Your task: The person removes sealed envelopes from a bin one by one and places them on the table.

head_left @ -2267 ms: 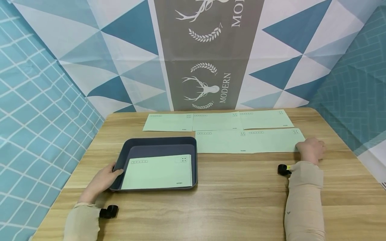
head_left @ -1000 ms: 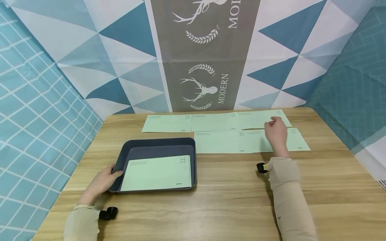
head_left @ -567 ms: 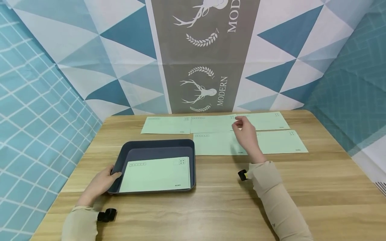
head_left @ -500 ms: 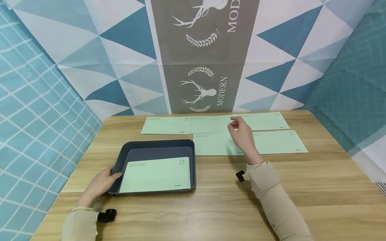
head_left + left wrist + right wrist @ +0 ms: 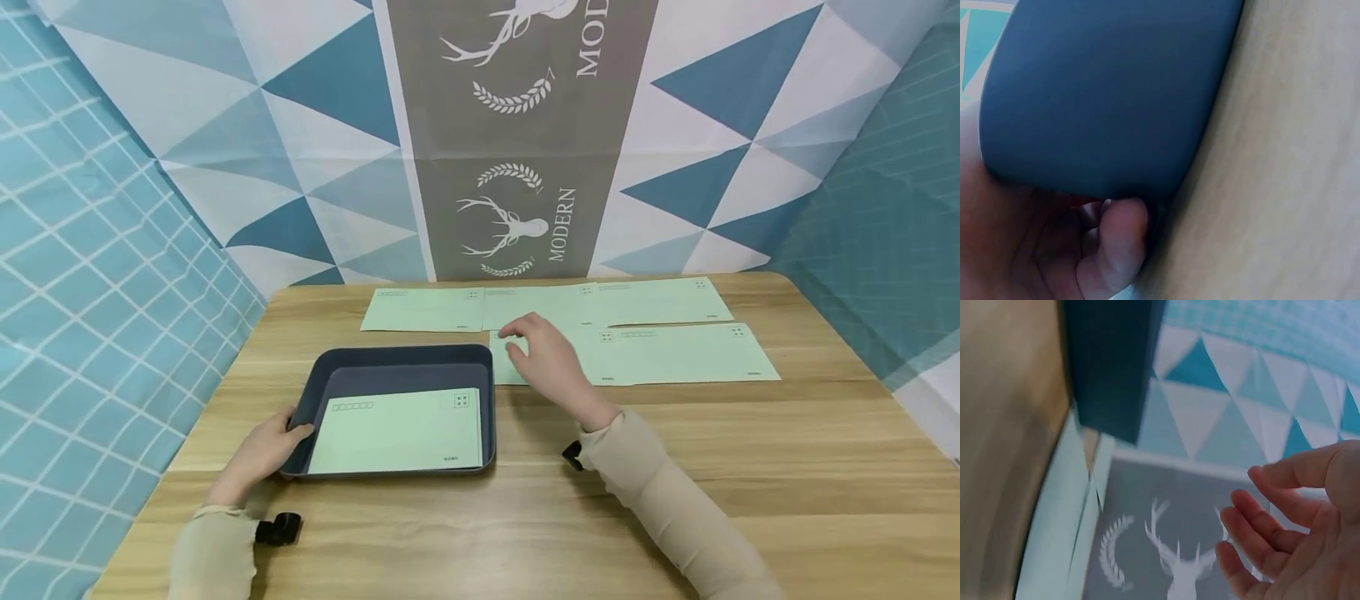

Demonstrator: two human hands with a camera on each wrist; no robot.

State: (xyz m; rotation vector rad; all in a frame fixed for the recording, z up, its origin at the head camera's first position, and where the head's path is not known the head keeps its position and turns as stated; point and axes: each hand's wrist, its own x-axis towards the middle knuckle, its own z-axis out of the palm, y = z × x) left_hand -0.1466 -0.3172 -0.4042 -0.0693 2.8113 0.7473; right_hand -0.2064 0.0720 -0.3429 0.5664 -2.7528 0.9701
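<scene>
- Holding the tray (image 5: 330,375) by its near-left corner, the left hand (image 5: 262,454) grips the rim.
- One envelope (image 5: 397,429) already lies in the tray.
- Five envelopes remain on the surface (image 5: 525,517) in two rows beyond it.
- The right hand (image 5: 551,362) hovers over the near-row left envelope (image 5: 592,367), fingers (image 5: 1254,537) loosely spread, holding nothing.

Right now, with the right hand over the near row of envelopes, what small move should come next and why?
Probably lower the right hand onto the near-left envelope and pinch its edge. Its fingers are relaxed and hold nothing, and the left hand grips the tray, which holds one envelope.
</scene>
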